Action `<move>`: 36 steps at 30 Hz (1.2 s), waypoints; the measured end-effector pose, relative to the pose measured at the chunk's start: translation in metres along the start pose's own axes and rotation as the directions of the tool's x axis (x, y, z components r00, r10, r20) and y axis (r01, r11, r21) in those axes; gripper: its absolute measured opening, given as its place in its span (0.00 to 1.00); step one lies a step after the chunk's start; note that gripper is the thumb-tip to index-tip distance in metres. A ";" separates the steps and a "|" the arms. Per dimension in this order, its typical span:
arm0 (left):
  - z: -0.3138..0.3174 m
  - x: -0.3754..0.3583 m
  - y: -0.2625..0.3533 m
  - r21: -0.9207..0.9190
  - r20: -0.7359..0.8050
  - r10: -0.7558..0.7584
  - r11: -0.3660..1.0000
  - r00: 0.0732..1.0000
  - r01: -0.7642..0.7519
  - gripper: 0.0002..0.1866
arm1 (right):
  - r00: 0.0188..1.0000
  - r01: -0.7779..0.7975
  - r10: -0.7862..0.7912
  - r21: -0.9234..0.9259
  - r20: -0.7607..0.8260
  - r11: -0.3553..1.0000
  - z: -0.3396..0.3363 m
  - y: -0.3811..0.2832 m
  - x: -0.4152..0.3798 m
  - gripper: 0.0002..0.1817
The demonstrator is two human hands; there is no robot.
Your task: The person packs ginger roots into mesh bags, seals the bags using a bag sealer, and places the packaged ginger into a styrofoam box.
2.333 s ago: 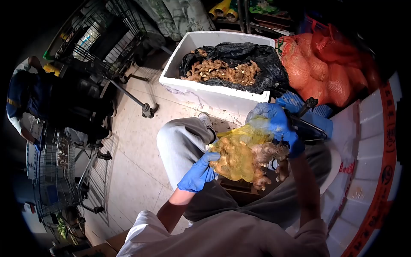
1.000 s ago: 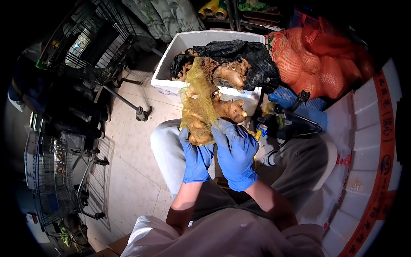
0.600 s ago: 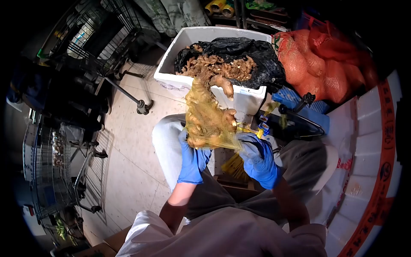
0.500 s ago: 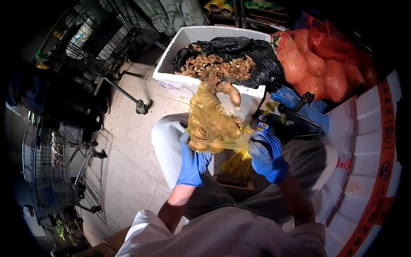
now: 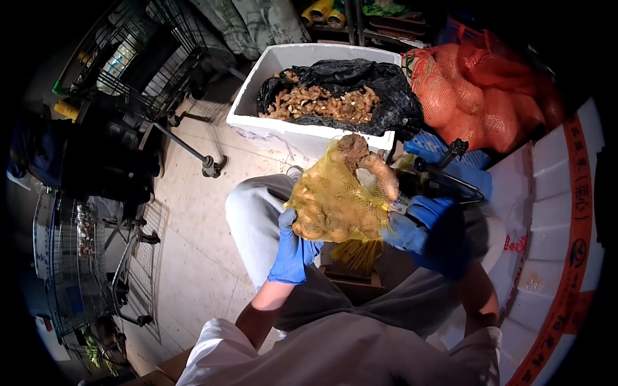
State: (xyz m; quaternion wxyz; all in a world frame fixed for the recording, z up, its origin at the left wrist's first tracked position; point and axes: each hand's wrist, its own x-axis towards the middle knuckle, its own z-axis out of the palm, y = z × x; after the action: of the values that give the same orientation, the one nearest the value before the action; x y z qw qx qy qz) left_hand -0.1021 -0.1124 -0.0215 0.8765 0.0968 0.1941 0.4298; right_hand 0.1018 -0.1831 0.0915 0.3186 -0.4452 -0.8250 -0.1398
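A yellow net bag of ginger (image 5: 338,199) is held up between my two blue-gloved hands, in front of the box. My left hand (image 5: 291,249) is closed on its lower left side, thumb on the net. My right hand (image 5: 421,228) grips the bag's right side; dark shadow hides part of that hand. One thick ginger piece (image 5: 383,177) sticks out at the bag's upper right. Behind it, a white foam box (image 5: 257,121) holds loose ginger (image 5: 322,103) on a black plastic liner (image 5: 393,90). Below the bag lie yellow nets (image 5: 356,255).
Red net sacks (image 5: 476,96) stand at the back right, by a blue box (image 5: 473,175) and a black metal bar. White foam boxes (image 5: 547,212) with orange tape line the right side. Wire carts (image 5: 77,257) stand at the left, where a person's dark clothing (image 5: 80,151) shows.
The bag has tilted and moved slightly right and down, away from the foam box. My right hand has shifted right and turned into shadow. My left hand has barely moved.
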 end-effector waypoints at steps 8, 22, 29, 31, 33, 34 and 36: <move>-0.007 0.000 -0.009 -0.002 -0.008 -0.071 0.997 0.997 0.071 0.34 | 0.990 -0.057 0.052 0.034 0.131 0.998 -0.027 0.004 0.009 0.07; -0.060 0.002 -0.005 -0.127 0.304 -0.212 0.957 0.929 0.260 0.25 | 0.750 -0.636 0.541 0.640 0.381 0.431 -0.040 0.023 0.031 0.10; -0.084 0.011 -0.015 0.165 0.116 -0.200 0.970 0.973 0.180 0.18 | 0.695 -0.716 0.235 0.685 0.679 0.139 0.006 0.016 0.039 0.13; -0.047 0.000 -0.012 0.104 0.393 -0.109 0.992 0.913 0.074 0.18 | 0.506 -0.862 0.151 0.496 0.849 0.100 -0.008 0.017 0.053 0.13; -0.060 -0.003 -0.014 0.679 0.281 -0.031 0.713 0.959 -0.176 0.17 | 0.763 -0.644 0.218 0.746 0.609 0.170 0.010 0.020 0.038 0.13; -0.060 -0.004 -0.015 0.738 0.313 0.014 0.626 0.950 -0.253 0.16 | 0.716 -0.691 0.265 0.710 0.646 0.136 0.013 0.019 0.034 0.13; -0.054 -0.003 -0.015 0.578 0.268 0.010 0.798 0.963 -0.169 0.17 | 0.612 -0.761 0.409 0.645 0.677 0.071 0.019 0.017 0.026 0.14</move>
State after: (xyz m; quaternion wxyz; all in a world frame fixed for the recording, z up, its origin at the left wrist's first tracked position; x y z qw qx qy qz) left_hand -0.1159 -0.1243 -0.0748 0.7974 0.4297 0.2018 0.3726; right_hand 0.0975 -0.1469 0.0933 0.3940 -0.5046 -0.5341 0.5521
